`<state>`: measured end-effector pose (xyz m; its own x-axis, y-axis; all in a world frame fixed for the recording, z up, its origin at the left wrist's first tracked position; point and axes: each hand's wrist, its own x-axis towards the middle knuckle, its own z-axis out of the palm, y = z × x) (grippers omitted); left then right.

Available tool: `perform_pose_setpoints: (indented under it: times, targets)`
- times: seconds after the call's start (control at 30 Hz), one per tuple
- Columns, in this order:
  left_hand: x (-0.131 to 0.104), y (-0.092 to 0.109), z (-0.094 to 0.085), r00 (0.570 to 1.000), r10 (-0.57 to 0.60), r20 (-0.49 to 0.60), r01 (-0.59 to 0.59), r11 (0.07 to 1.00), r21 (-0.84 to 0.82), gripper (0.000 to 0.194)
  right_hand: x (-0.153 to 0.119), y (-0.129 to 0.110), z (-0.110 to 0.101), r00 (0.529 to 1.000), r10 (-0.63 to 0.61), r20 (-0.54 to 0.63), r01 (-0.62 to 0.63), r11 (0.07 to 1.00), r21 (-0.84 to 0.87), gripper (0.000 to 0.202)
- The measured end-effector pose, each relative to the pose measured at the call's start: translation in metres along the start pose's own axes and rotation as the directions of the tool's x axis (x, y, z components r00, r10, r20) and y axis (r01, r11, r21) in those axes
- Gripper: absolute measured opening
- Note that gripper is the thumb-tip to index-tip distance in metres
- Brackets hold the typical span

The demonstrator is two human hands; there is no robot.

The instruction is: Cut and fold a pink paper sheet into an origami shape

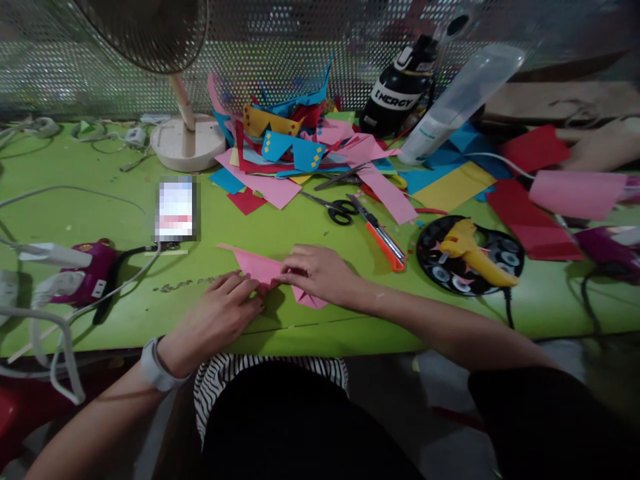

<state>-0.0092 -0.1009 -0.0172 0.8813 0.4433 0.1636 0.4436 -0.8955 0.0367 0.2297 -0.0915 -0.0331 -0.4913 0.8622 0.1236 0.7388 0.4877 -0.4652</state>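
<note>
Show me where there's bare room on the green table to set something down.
One bare patch lies between the pixelated screen and black-handled scissors, behind the held pink paper. Another lies well left of the fan base, with a thin cable toward its front. It's crowded around the paper glasses and coloured sheets, and around the left purple power strip.

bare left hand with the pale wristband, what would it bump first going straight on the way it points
The left hand would first meet the folded pink paper right at its fingertips, then probably the bare right hand; exact heights are unclear.
</note>
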Motion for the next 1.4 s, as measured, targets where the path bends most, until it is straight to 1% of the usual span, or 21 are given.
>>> perform_pose_setpoints:
  times: [0.07,0.2,0.33,0.4,0.53,0.7,0.8,0.9,1.07,1.2,1.4]
  targets:
    - [0.0,-0.002,0.0,1.0,-0.012,-0.016,0.011,0.999,-0.041,0.019,0.0,0.0,0.0,1.0,-0.001,0.0,0.001,1.0,0.004,0.039]
    - [0.004,-0.005,0.003,0.991,-0.127,-0.038,0.114,0.964,-0.238,0.032,-0.001,0.0,-0.001,1.0,-0.004,0.007,0.004,1.0,0.008,0.038]
    - [0.017,-0.006,0.006,0.958,-0.285,-0.024,0.247,0.866,-0.435,0.023,-0.001,0.001,-0.001,1.0,-0.015,-0.002,0.015,0.999,0.031,0.038]
    - [0.025,-0.007,0.009,0.942,-0.336,0.001,0.297,0.83,-0.472,0.018,-0.001,0.002,0.0,1.0,-0.019,-0.012,0.02,0.999,0.036,0.037]
    - [0.035,-0.005,0.012,0.91,-0.413,0.045,0.386,0.801,-0.457,0.014,-0.002,0.003,-0.001,1.0,-0.024,-0.015,0.024,0.999,0.041,0.03]
    - [0.038,0.001,0.007,0.899,-0.435,0.053,0.416,0.81,-0.414,0.014,-0.001,0.003,-0.001,1.0,-0.024,-0.01,0.024,0.999,0.032,0.024]
    - [0.039,0.003,0.005,0.889,-0.451,0.077,0.438,0.792,-0.424,0.014,-0.001,0.003,-0.001,1.0,-0.015,0.001,0.015,0.999,0.033,0.02]
    - [0.04,0.001,0.006,0.872,-0.479,0.099,0.466,0.754,-0.462,0.014,-0.001,0.002,-0.002,1.0,-0.013,0.005,0.013,0.999,0.04,0.02]
    - [0.038,0.001,0.011,0.848,-0.52,0.1,0.492,0.704,-0.513,0.015,0.0,0.002,-0.002,1.0,-0.003,0.011,0.003,0.999,0.042,0.02]
    - [0.039,0.002,0.012,0.843,-0.53,0.096,0.502,0.709,-0.495,0.015,-0.001,0.003,-0.001,1.0,-0.011,0.02,0.01,0.999,0.041,0.022]
    - [0.04,0.005,0.011,0.851,-0.516,0.098,0.508,0.762,-0.402,0.017,-0.001,0.002,-0.001,1.0,-0.018,0.006,0.018,1.0,0.015,0.023]
